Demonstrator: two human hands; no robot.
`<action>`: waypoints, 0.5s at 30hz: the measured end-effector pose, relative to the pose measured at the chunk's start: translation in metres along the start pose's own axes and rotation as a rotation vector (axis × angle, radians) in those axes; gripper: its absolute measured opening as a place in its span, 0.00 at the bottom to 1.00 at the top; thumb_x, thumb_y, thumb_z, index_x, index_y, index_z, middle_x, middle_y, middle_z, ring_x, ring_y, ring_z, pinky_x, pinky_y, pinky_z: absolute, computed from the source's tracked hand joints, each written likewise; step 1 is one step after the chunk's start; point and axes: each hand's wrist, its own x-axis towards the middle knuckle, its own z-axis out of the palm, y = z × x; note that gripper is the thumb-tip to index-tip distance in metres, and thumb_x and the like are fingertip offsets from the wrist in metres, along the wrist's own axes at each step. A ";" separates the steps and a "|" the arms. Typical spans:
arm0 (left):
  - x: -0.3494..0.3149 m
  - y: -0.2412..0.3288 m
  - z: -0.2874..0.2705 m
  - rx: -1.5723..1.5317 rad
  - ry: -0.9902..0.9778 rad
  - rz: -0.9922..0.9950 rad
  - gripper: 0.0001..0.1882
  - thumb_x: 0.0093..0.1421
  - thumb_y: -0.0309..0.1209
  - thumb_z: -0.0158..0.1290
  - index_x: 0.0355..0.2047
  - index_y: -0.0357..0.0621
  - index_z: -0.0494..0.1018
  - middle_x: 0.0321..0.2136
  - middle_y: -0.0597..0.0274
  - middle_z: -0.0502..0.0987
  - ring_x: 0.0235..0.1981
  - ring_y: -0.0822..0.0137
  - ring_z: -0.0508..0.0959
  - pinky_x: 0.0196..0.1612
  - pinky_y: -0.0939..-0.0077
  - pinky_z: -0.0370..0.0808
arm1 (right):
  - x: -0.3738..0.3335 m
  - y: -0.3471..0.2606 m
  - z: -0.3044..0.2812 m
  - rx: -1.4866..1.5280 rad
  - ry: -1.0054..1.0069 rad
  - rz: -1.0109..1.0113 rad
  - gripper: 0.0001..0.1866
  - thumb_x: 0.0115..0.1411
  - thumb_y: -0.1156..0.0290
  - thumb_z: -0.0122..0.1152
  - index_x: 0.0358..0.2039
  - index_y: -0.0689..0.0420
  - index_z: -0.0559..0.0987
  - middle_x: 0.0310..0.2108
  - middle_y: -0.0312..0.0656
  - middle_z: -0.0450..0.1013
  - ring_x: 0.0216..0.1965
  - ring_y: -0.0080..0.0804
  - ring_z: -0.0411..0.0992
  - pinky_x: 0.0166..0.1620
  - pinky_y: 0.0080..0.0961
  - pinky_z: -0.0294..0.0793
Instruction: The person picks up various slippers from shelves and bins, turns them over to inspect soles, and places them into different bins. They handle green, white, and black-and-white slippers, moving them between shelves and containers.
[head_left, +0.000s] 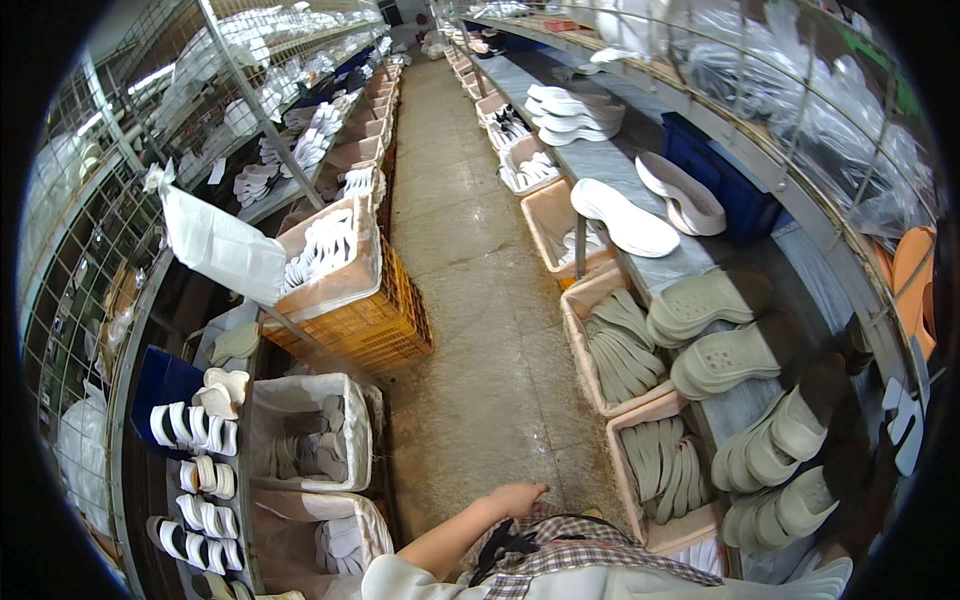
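My left hand [520,498] is in front of my waist, over a plaid apron [570,550]. Its fingers show only in part; one is stretched out, and nothing can be seen in the hand. Below it is the wet-looking aisle floor [480,400]. Nearest on the right is a cloth-lined bin [620,440] of grey-green shoe soles [665,470]. To the left stands a lined bin [385,540] with pale grey soles [340,545]. My right hand is out of view. Layered white shapes [800,582] lie at the lower right edge, too cut off to name.
On the right shelf [690,265] sit white soles [625,217], several stacked grey-green soles [705,305] and a blue crate [720,175]. Left, orange crates [400,310] carry a bin of white soles [325,245]. Bins line both sides of the narrow aisle; wire-mesh racks [90,230] rise beyond.
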 end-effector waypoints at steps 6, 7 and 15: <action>-0.019 -0.038 -0.003 -0.006 0.008 0.055 0.22 0.56 0.41 0.53 0.49 0.45 0.67 0.42 0.45 0.75 0.45 0.47 0.74 0.43 0.56 0.72 | -0.049 -0.052 0.007 0.304 -0.105 0.064 0.13 0.60 0.66 0.55 0.44 0.57 0.73 0.42 0.40 0.73 0.43 0.30 0.71 0.44 0.23 0.73; -0.024 -0.046 -0.002 -0.006 0.000 0.048 0.22 0.56 0.41 0.53 0.49 0.45 0.67 0.41 0.45 0.75 0.44 0.47 0.74 0.43 0.55 0.72 | -0.057 -0.063 0.014 0.359 -0.151 0.073 0.13 0.60 0.66 0.55 0.43 0.57 0.73 0.42 0.40 0.74 0.43 0.30 0.72 0.43 0.23 0.74; -0.044 -0.080 -0.032 0.067 -0.062 0.162 0.26 0.55 0.40 0.54 0.53 0.45 0.64 0.45 0.45 0.73 0.46 0.46 0.73 0.43 0.55 0.71 | -0.154 -0.133 0.087 0.623 -0.462 0.184 0.12 0.59 0.66 0.56 0.41 0.57 0.74 0.39 0.39 0.75 0.40 0.30 0.73 0.41 0.23 0.76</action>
